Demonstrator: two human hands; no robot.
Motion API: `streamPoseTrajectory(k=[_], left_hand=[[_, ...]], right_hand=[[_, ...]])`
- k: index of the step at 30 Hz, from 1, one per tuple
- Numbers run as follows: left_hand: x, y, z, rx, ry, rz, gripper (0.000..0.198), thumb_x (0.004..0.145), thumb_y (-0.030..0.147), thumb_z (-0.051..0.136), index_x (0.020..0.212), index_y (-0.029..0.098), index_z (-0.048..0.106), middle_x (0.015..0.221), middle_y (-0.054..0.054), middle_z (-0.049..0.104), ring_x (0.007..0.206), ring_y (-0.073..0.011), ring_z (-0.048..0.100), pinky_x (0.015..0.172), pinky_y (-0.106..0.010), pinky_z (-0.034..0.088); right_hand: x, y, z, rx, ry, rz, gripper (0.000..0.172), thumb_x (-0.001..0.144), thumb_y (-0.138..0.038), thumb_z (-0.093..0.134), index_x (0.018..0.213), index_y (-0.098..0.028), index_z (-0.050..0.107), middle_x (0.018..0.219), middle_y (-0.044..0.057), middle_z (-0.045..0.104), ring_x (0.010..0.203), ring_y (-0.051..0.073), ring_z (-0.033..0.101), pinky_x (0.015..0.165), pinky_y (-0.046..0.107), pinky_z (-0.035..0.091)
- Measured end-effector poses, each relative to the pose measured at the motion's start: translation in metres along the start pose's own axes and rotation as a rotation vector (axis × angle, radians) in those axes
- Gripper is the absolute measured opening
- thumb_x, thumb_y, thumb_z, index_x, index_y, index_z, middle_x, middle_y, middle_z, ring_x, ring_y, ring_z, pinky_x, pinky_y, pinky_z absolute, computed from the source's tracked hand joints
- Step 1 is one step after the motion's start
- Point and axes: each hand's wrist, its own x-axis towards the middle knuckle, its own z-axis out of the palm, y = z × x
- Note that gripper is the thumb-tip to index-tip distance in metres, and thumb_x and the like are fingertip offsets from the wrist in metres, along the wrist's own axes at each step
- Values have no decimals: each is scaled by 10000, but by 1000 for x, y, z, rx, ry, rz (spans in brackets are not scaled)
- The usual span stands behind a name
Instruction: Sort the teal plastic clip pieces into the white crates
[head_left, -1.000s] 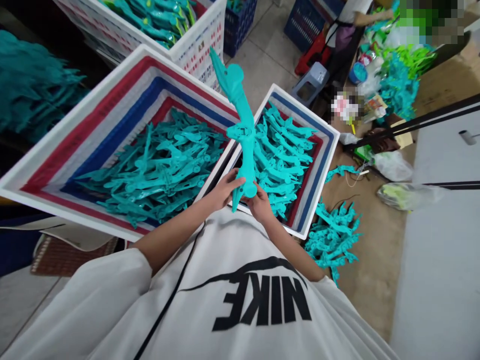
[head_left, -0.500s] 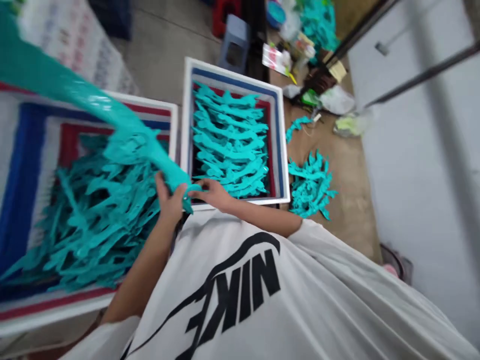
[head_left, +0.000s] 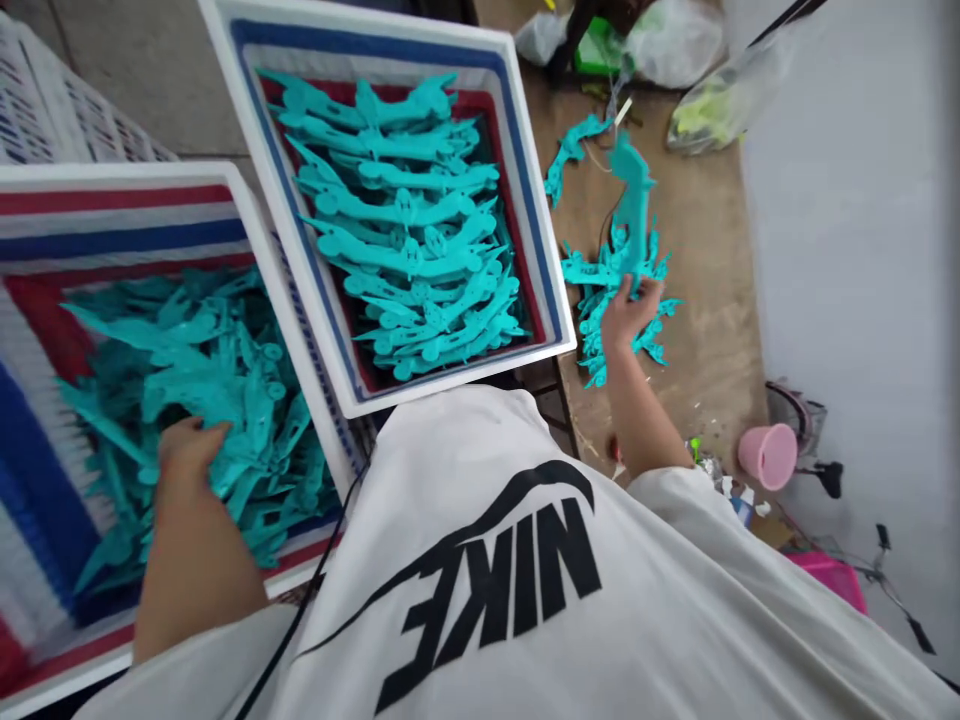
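A: Head view: what is the right hand (head_left: 628, 312) doing?
B: Clenched around a teal moulded plastic piece (head_left: 636, 200), raised over a loose teal pile (head_left: 596, 335) on the tan worktop (head_left: 701, 350).
A: And the left hand (head_left: 191, 452)?
B: Sunk among loose matte pieces (head_left: 225, 385) heaped in a large white striped crate (head_left: 127, 178), its grip unclear. Smooth pieces (head_left: 405, 230) lie in tidy rows in a smaller white crate (head_left: 360, 35).

The moulded parts (head_left: 405, 230) are smooth, glossy turquoise plastic. The crate (head_left: 457, 378) is white plastic with a low sheen. The counter (head_left: 697, 400) is rough, unfinished wood (grain visible). The shirt (head_left: 450, 450) is matt white cloth; the pail (head_left: 769, 456) is smooth pink plastic.
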Motion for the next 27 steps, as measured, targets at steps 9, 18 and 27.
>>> streamPoseTrajectory(k=[9, 18, 27], left_hand=[[-59, 127, 74, 90, 103, 467, 579, 936, 277, 594, 1461, 53, 692, 1544, -284, 736, 1548, -423, 629, 1361, -632, 444], [-117, 241, 213, 443, -534, 717, 709, 1013, 293, 640, 1688, 88, 578, 1726, -292, 581, 1586, -480, 545, 1309, -606, 492], [-126, 254, 215, 526, -440, 673, 708, 998, 333, 735, 1637, 59, 600, 1660, -339, 574, 1556, -508, 524, 1233, -582, 515]], right_hand=[[70, 69, 74, -478, -320, 122, 245, 1125, -221, 627, 1331, -116, 706, 1583, 321, 637, 1530, 370, 594, 1300, 708, 429], [-110, 48, 191, -402, -1379, -906, 587, 989, -302, 841, 1554, -159, 770, 1865, 213, 489, 1756, 509, 359, 1441, 764, 290], [-137, 69, 175, -351, -1347, -983, 452, 1122, -291, 623, 1534, -220, 795, 1770, 150, 620, 1778, 413, 348, 1473, 770, 222]])
